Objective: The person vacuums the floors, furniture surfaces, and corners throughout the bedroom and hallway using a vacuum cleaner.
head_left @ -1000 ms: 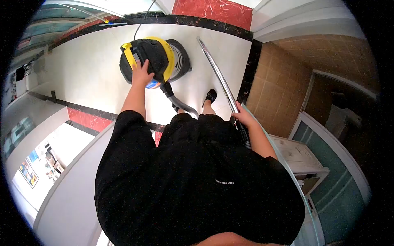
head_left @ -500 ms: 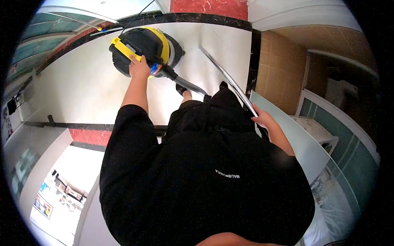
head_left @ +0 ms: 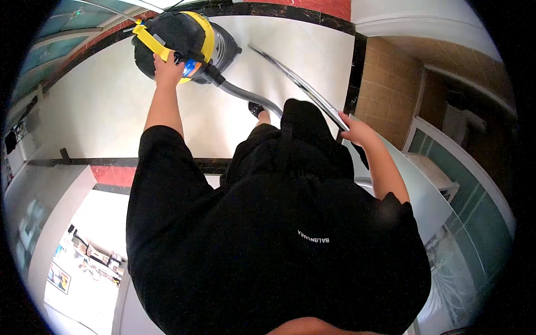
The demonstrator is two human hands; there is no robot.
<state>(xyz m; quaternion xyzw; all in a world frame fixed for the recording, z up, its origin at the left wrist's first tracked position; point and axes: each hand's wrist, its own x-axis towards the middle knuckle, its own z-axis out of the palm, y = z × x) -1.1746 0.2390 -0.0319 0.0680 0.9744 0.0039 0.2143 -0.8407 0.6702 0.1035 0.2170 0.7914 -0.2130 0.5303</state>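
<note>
A black canister vacuum cleaner [head_left: 173, 42] with a yellow band stands on the white floor at the upper left. My left hand [head_left: 167, 70] is closed on the lower end of its yellow handle [head_left: 149, 41], arm stretched out. From the cleaner's side a grey ribbed hose [head_left: 245, 92] runs toward my legs and disappears behind them. At my right side, my right hand [head_left: 358, 132] grips a shiny metal vacuum wand [head_left: 298, 81] near its upper end. The wand slants forward and left, its far end low over the floor; whether it touches cannot be told.
A dark marble border [head_left: 279, 11] edges the floor. A frosted glass panel [head_left: 416, 184] stands close by my right arm, with tan tiles [head_left: 391, 92] beyond. A bright doorway [head_left: 95, 240] lies at the left behind me. One shoe [head_left: 255, 109] shows ahead.
The vacuum cleaner and my left hand have shifted up and left in view. The wand's far end has swung left. My right knee has come forward, and the right shoe is now hidden.
</note>
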